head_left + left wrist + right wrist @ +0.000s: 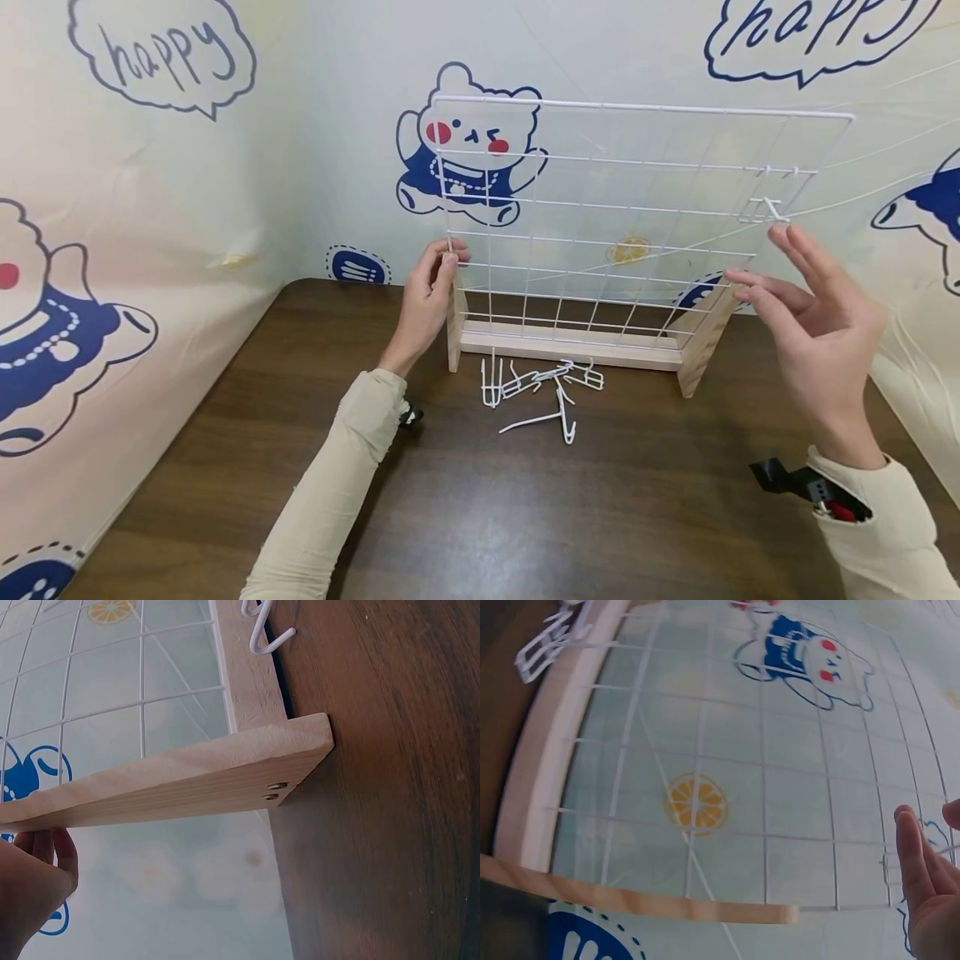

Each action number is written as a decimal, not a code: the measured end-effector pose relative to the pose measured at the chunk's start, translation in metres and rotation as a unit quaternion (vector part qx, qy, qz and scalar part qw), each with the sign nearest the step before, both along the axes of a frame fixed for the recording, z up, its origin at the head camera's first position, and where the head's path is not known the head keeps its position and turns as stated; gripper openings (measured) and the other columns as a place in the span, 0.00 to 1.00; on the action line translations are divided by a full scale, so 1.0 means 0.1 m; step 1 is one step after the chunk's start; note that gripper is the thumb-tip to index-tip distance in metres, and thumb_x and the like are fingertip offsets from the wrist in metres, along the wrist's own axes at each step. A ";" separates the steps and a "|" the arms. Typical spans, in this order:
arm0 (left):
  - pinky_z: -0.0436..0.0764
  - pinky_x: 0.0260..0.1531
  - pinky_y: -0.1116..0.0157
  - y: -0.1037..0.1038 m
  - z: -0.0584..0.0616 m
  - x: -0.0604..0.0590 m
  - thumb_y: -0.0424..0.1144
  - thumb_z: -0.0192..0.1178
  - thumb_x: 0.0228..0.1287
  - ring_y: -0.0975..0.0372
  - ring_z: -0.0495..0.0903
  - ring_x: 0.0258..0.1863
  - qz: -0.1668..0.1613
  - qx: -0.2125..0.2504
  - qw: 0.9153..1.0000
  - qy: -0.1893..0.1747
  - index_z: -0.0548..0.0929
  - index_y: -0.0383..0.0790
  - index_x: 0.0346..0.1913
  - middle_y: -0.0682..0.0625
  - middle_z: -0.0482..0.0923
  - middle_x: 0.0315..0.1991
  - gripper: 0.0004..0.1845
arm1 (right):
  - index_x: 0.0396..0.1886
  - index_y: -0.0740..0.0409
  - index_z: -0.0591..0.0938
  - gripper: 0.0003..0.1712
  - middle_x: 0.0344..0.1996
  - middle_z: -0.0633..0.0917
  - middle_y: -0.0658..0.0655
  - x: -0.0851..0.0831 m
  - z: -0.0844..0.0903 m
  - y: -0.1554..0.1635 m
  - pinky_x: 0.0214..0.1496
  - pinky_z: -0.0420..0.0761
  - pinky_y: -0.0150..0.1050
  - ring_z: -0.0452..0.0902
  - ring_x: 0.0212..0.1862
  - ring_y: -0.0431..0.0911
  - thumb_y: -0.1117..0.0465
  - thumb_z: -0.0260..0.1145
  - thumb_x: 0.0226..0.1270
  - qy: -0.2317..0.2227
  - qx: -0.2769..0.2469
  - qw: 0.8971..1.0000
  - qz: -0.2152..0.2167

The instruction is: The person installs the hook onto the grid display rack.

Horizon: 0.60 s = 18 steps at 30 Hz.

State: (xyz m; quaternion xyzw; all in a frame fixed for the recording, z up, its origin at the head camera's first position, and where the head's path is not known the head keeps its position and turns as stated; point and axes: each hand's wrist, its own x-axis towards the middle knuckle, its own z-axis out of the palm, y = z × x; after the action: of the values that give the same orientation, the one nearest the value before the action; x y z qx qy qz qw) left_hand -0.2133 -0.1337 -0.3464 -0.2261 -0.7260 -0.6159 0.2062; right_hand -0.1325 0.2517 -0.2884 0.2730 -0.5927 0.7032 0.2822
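Observation:
A white wire grid rack (577, 200) stands upright between two light wooden side supports. My left hand (432, 279) grips the top of the left wooden support (454, 325) at the grid's edge, thumb in front. In the left wrist view, its fingers (66, 859) reach behind the wood (172, 780). A white wire hook (772, 208) hangs on the grid's upper right part. Beside it is my right hand (828, 325), fingers extended and spread, two fingertips right at the hook's lower end. The thumb and another finger overlap the right support (708, 342) in the head view.
Several white wire hooks (555, 375) lie in a loose pile on the brown table (480, 517) in front of the rack's wooden base bar (570, 348). A patterned sheet (315, 167) with bear drawings hangs close behind and at both sides.

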 end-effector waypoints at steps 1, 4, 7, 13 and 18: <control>0.72 0.59 0.51 0.00 0.00 0.00 0.31 0.44 0.79 0.41 0.76 0.55 0.001 -0.001 1.000 -0.001 0.73 0.24 0.57 0.35 0.78 0.51 0.14 | 0.65 0.72 0.74 0.33 0.63 0.75 0.71 0.03 -0.02 -0.01 0.49 0.82 0.33 0.87 0.47 0.51 0.88 0.56 0.57 0.001 0.007 1.000 0.002; 0.72 0.59 0.48 0.00 0.00 0.01 0.31 0.44 0.79 0.42 0.76 0.55 0.003 -0.001 1.000 -0.002 0.72 0.24 0.57 0.35 0.78 0.51 0.14 | 0.63 0.77 0.72 0.30 0.60 0.78 0.71 0.09 -0.08 -0.05 0.49 0.83 0.34 0.86 0.47 0.51 0.88 0.57 0.58 -0.008 0.021 1.000 0.016; 0.72 0.59 0.48 -0.01 0.00 0.02 0.31 0.44 0.79 0.42 0.76 0.55 0.005 -0.004 1.000 -0.003 0.72 0.24 0.58 0.35 0.78 0.50 0.14 | 0.62 0.79 0.72 0.28 0.57 0.80 0.71 0.12 -0.11 -0.11 0.48 0.83 0.33 0.86 0.47 0.50 0.87 0.57 0.59 -0.018 0.050 0.998 0.014; 0.73 0.57 0.54 -0.01 0.00 0.02 0.31 0.44 0.79 0.43 0.76 0.55 0.009 -0.007 1.000 -0.005 0.72 0.23 0.58 0.35 0.78 0.50 0.14 | 0.60 0.78 0.74 0.26 0.52 0.83 0.70 0.11 -0.25 -0.16 0.47 0.82 0.31 0.86 0.45 0.47 0.86 0.58 0.59 -0.040 0.114 0.992 -0.019; 0.72 0.59 0.50 0.01 0.01 0.02 0.30 0.44 0.79 0.40 0.76 0.55 0.005 -0.003 1.000 -0.002 0.72 0.23 0.57 0.34 0.78 0.50 0.14 | 0.60 0.76 0.75 0.26 0.51 0.84 0.67 0.05 -0.42 -0.16 0.47 0.81 0.30 0.85 0.45 0.47 0.85 0.61 0.60 -0.061 0.155 0.986 -0.022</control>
State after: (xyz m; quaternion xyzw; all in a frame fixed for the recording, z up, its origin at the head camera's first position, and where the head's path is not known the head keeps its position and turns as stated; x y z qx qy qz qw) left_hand -0.2112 -0.1326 -0.3453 -0.2216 -0.7295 -0.6131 0.2070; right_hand -0.1279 0.2358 -0.3306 0.2566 -0.7166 0.6117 0.2155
